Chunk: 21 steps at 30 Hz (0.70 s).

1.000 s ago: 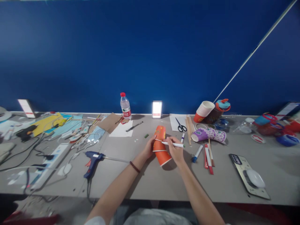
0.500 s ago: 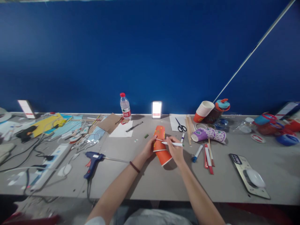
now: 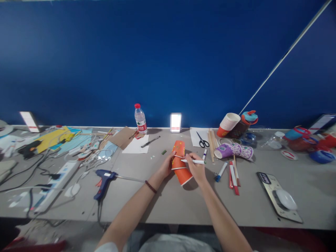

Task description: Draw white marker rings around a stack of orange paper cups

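Note:
In the middle of the head view a bent column of nested orange paper cups (image 3: 182, 175) lies tilted over the table. My left hand (image 3: 167, 164) is closed around the left side of the cups and steadies them. My right hand (image 3: 196, 168) grips a white marker (image 3: 195, 161), its tip pointing left against or very near the cups' middle; whether it touches I cannot tell. To the right of that hand lie a purple-banded marker (image 3: 204, 154) and a blue-capped marker (image 3: 221, 172).
A blue glue gun (image 3: 105, 182) and a white power strip (image 3: 56, 187) lie left among cables. Behind stand a water bottle (image 3: 140, 120) and a lit phone (image 3: 175, 123). Scissors (image 3: 203, 141), stacked cups (image 3: 231, 121), purple cups (image 3: 225, 150) and another phone (image 3: 273, 199) are right.

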{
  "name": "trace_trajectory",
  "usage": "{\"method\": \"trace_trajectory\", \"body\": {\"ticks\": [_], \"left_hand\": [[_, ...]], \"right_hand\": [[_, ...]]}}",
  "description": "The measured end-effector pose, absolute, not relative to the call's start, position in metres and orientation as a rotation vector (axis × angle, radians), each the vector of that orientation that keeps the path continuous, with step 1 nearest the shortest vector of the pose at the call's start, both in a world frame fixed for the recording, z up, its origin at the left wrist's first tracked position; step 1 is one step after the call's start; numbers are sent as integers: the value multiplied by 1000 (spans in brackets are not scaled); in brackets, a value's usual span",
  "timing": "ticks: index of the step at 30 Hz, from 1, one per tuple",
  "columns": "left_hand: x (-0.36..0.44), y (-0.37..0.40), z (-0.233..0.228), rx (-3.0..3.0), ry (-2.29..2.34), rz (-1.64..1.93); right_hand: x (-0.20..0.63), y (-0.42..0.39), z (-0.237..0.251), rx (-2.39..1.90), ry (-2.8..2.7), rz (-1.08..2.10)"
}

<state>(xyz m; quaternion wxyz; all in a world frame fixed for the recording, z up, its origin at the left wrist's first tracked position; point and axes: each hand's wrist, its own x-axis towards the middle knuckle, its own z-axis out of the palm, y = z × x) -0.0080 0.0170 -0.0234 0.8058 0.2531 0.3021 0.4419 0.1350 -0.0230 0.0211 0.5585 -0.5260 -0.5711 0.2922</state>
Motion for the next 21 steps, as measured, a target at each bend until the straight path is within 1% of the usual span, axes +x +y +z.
{"method": "trace_trajectory", "body": {"ticks": [13, 21], "left_hand": [[-9, 17, -24, 551, 654, 946], [-9, 16, -22, 566, 661, 940]], "right_hand": [[135, -23, 21, -1240, -1356, 685], [134, -22, 19, -1248, -1311, 737]]}}
